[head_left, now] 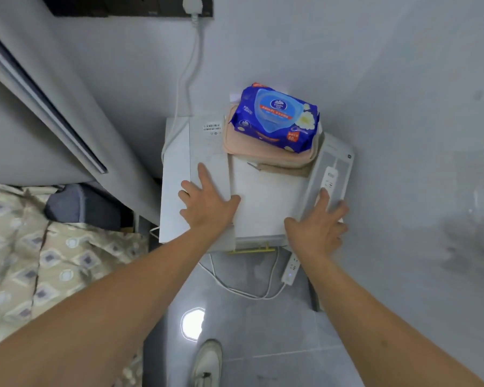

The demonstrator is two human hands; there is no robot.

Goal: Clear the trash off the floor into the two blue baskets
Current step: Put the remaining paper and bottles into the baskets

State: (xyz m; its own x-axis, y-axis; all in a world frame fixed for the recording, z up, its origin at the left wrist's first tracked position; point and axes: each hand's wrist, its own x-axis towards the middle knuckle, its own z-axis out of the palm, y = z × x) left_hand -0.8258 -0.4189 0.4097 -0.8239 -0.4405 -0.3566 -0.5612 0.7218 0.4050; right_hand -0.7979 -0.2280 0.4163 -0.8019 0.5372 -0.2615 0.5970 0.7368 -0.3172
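Neither blue basket is in view, and I see no loose trash on the grey tiled floor (249,325). My left hand (207,199) lies flat with fingers spread on a white box (179,169) atop a small white stand. My right hand (323,219) rests fingers apart on a grey flat package (337,160) showing a power strip, at the stand's right edge. Neither hand holds anything.
A blue wet-wipe pack (277,118) sits on a pink pouch (263,153) at the back of the stand. A white power strip (291,268) and cables lie below. A patterned bed (39,261) is left, grey wall right, my shoe (207,361) below.
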